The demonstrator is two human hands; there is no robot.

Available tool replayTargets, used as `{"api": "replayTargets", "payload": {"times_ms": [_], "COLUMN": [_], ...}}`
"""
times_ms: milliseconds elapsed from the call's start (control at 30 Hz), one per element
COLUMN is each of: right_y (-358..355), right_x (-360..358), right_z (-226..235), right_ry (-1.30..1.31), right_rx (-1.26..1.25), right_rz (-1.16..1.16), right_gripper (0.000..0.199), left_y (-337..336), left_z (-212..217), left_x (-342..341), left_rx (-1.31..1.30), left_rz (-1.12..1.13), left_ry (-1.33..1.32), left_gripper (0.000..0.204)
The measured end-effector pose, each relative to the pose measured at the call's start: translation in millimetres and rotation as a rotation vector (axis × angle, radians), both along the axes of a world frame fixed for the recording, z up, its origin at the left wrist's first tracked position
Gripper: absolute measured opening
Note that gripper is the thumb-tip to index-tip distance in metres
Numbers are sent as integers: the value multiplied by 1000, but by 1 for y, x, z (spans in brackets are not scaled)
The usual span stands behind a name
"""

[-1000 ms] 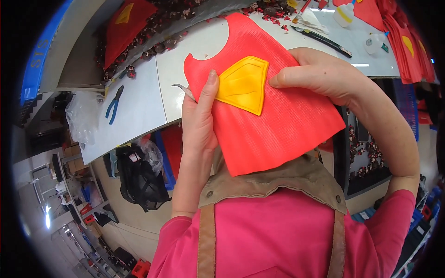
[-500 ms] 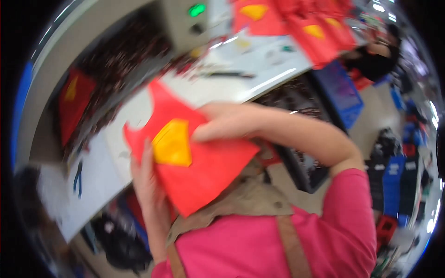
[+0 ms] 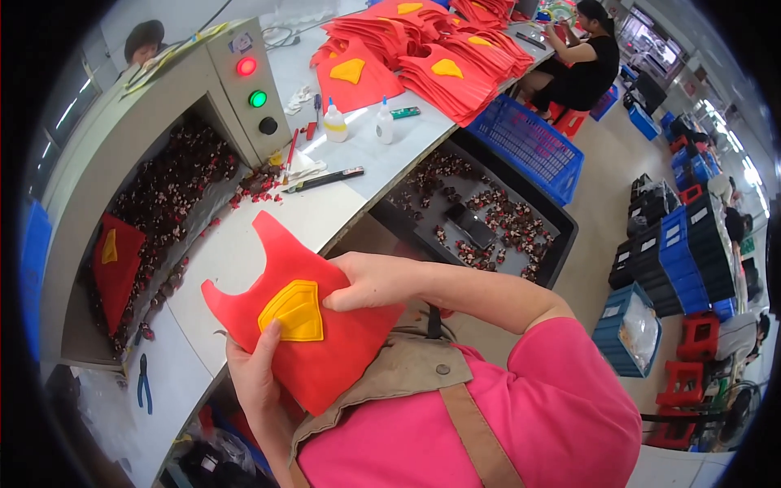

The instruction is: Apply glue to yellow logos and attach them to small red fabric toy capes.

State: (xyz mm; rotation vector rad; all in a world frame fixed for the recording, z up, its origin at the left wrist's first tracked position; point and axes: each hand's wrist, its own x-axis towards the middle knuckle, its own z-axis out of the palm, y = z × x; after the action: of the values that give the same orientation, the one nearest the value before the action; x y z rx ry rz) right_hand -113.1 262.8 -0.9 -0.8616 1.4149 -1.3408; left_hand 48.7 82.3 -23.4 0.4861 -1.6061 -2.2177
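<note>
A red vest-shaped fabric piece point(image 3: 358, 342) with a yellow shield-shaped patch point(image 3: 305, 297) is held tilted in front of my apron. My left hand point(image 3: 259, 370) grips its left edge, the thumb lying on the lower left of the patch and the other fingers hidden behind. At the upper right, my right hand point(image 3: 370, 281) pinches the piece, thumb on the front beside the patch's right edge. The white worktable point(image 3: 268, 224) lies just beyond. Another red piece point(image 3: 118, 268) with a yellow patch stands inside the machine opening at the left.
A beige machine point(image 3: 183, 77) with lit lamps holds a mass of dark and red scraps. Glue bottles point(image 3: 335, 122), a black-handled cutter point(image 3: 325, 179) and pliers point(image 3: 144, 384) lie about. Stacked red pieces point(image 3: 455, 77), a black scrap tray point(image 3: 561, 252), a blue crate point(image 3: 529, 146) and a seated co-worker point(image 3: 590, 65) are beyond.
My left thumb has moved from the piece's left edge onto the yellow patch. The view has shifted, showing more of the machine and far table. Both hands still hold the red piece.
</note>
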Motion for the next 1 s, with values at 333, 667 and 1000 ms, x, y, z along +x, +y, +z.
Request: {"api": "replayTargets", "payload": {"times_ms": [333,667,1000], "right_y": [10,-9,-23], "right_x": [-7,-43,-39], "right_z": [2,-5,-3], "right_ry": [117,76,79], "right_rx": [-34,-81,-32], "right_rz": [6,-10,19], "right_gripper": [43,42,41], "left_y": [14,4,-11], "left_z": [8,16,-5], "left_x": [-8,-37,-32], "left_rx": [15,-82,-19], "left_rz": [52,152,134], "left_ry": [17,10,-23], "left_gripper": [39,44,40]}}
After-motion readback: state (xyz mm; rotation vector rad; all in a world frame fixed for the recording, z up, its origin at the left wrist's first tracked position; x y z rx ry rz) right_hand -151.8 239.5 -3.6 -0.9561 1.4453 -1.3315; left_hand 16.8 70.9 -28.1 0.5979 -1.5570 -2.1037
